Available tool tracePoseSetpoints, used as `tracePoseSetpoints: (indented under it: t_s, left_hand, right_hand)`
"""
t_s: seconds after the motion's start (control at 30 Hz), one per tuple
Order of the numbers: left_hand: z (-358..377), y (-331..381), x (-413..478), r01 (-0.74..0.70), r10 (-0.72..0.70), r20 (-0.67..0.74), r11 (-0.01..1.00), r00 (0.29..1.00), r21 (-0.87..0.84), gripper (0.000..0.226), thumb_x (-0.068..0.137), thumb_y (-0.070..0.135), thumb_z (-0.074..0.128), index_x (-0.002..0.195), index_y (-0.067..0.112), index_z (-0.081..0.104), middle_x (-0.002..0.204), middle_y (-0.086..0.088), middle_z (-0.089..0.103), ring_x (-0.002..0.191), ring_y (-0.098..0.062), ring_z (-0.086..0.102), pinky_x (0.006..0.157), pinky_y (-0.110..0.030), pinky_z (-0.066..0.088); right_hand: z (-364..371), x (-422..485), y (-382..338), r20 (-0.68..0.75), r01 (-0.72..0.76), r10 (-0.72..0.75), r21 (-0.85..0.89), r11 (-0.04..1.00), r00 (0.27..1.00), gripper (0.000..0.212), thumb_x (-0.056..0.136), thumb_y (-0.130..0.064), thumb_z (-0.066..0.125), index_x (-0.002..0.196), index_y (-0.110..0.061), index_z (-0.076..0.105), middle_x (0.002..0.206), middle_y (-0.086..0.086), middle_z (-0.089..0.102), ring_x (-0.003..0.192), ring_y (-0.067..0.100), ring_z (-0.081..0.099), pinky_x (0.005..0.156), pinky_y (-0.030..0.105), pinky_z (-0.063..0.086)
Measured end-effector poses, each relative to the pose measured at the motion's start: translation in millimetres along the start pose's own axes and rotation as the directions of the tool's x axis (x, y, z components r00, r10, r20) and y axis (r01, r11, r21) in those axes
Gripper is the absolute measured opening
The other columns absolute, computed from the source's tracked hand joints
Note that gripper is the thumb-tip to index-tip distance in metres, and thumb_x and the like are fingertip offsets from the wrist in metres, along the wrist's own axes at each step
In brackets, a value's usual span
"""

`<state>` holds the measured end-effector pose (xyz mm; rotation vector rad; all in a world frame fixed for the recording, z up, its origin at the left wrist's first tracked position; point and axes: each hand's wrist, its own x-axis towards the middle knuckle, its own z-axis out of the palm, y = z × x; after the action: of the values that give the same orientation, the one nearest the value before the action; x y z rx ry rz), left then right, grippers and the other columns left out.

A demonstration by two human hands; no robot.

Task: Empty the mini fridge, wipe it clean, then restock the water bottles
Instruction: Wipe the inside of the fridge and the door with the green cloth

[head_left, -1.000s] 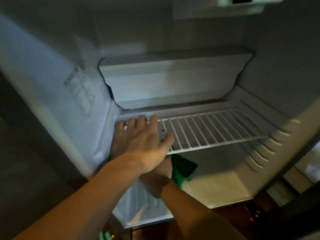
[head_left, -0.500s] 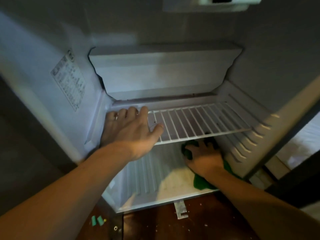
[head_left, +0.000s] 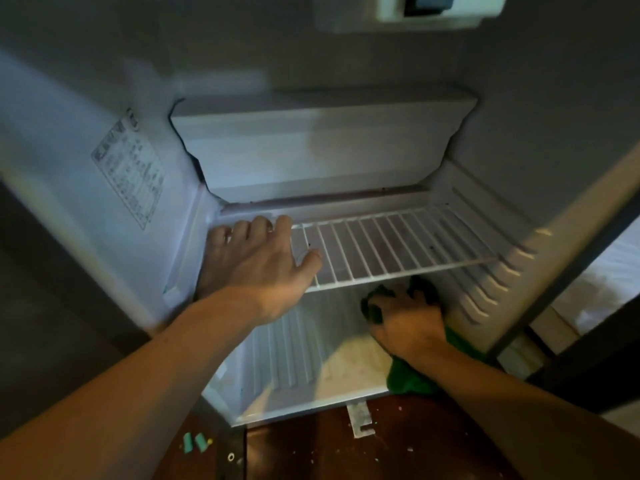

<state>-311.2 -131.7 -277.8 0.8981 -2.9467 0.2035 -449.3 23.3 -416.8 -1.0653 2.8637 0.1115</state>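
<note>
The white mini fridge [head_left: 145, 109] stands open with nothing stored inside. A white wire shelf [head_left: 398, 244] spans its middle. My left hand [head_left: 256, 258] rests flat on the shelf's left end, fingers straight. Below the shelf, my right hand [head_left: 405, 320] presses a green cloth [head_left: 408, 379] onto the right side of the fridge floor [head_left: 304, 362], with its fingers curled over the bunched cloth. No water bottles are in view.
A compressor hump [head_left: 318, 147] fills the back of the fridge above the shelf. A thermostat box [head_left: 433, 8] sits at the top. The brown floor in front carries a metal hinge bracket [head_left: 360, 419], small green bits [head_left: 194, 441] and crumbs. A white bed [head_left: 609, 278] lies to the right.
My right hand and the green cloth moved from the left-centre under the shelf to the right side of the fridge floor. My left hand stayed on the shelf.
</note>
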Motion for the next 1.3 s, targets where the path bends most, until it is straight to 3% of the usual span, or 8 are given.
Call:
tracePoseSetpoints:
  t_s: [0.1,0.2,0.37,0.63,0.83,0.97,1.17,1.3]
  left_hand:
    - [0.7,-0.2,1.7,-0.001,0.001,-0.006,1.000,1.000,-0.010,0.060,0.088,0.065,0.019,0.129,0.025,0.038,0.130,-0.008,0.050,0.122,-0.028,0.043,0.095,-0.044,0.030]
    - [-0.1,1.9,1.3,-0.013,0.013,-0.008,1.000,1.000,-0.015,0.061,0.087,0.065,0.018,0.129,0.025,0.038,0.130,-0.009,0.051,0.121,-0.029,0.045,0.094,-0.044,0.031]
    - [-2.4,1.2,-0.9,0.004,-0.004,-0.008,1.000,1.000,0.005,0.066,0.086,0.067,0.017,0.130,0.024,0.039,0.132,-0.011,0.052,0.123,-0.030,0.046,0.095,-0.043,0.033]
    - [0.1,-0.4,0.9,-0.005,0.005,-0.009,1.000,1.000,0.002,0.063,0.085,0.067,0.015,0.125,0.023,0.040,0.129,-0.009,0.052,0.120,-0.030,0.045,0.094,-0.043,0.032]
    - [4.0,-0.7,3.5,-0.013,0.012,-0.030,1.000,0.999,-0.024,0.059,0.088,0.066,0.022,0.126,0.024,0.040,0.130,-0.009,0.051,0.122,-0.030,0.044,0.095,-0.045,0.030]
    - [2.7,-0.1,2.6,-0.017,0.015,-0.041,0.999,0.999,-0.035,0.059,0.088,0.065,0.024,0.128,0.024,0.040,0.130,-0.009,0.052,0.122,-0.030,0.045,0.095,-0.044,0.031]
    - [-1.0,1.2,1.2,0.018,-0.018,-0.012,1.000,1.000,0.019,0.071,0.081,0.067,0.013,0.129,0.023,0.040,0.131,-0.011,0.053,0.121,-0.030,0.047,0.095,-0.043,0.035]
    - [1.0,1.8,1.1,0.017,-0.017,-0.002,0.999,1.000,0.038,0.069,0.083,0.067,0.013,0.130,0.023,0.039,0.129,-0.011,0.052,0.119,-0.031,0.047,0.094,-0.044,0.034]
  right_hand:
    - [-3.6,15.4,-14.6,0.098,-0.068,0.068,-0.005,0.998,0.993,0.044,0.090,-0.047,0.047,0.130,-0.029,0.049,0.142,0.010,0.041,0.125,0.036,0.041,0.100,0.047,0.038]
    - [-8.7,-23.0,-17.1,0.042,0.087,-0.086,-0.019,0.996,0.995,0.048,0.086,-0.052,0.047,0.131,-0.035,0.049,0.138,0.007,0.045,0.123,0.033,0.043,0.100,0.045,0.036]
    - [-6.8,-87.5,-14.5,0.150,0.213,-0.214,0.025,0.977,0.965,0.046,0.090,-0.050,0.044,0.134,-0.036,0.041,0.140,0.006,0.036,0.127,0.034,0.035,0.105,0.053,0.030]
    - [10.2,-19.5,-34.0,-0.037,0.112,-0.111,0.026,0.993,0.993,0.034,0.081,-0.041,0.052,0.110,-0.030,0.064,0.114,0.011,0.060,0.105,0.041,0.057,0.095,0.057,0.039]
    - [5.8,47.2,-51.4,0.079,-0.011,0.005,0.074,0.997,0.997,0.042,0.093,-0.045,0.041,0.131,-0.031,0.051,0.147,0.006,0.039,0.136,0.039,0.031,0.108,0.053,0.029]
    - [0.9,-13.5,-28.6,-0.021,0.084,-0.084,0.013,0.996,0.996,0.050,0.087,-0.050,0.034,0.130,-0.033,0.053,0.135,0.007,0.050,0.126,0.041,0.042,0.101,0.047,0.037]
    - [-6.1,-100.4,-2.0,0.172,0.172,-0.170,0.005,0.985,0.970,0.047,0.092,-0.050,0.042,0.137,-0.038,0.038,0.140,0.007,0.036,0.128,0.034,0.035,0.106,0.052,0.030]
    - [-2.7,-95.3,-44.4,0.055,0.351,-0.354,0.065,0.934,0.933,0.044,0.083,-0.050,0.050,0.125,-0.037,0.053,0.127,0.008,0.049,0.115,0.037,0.047,0.097,0.050,0.037]
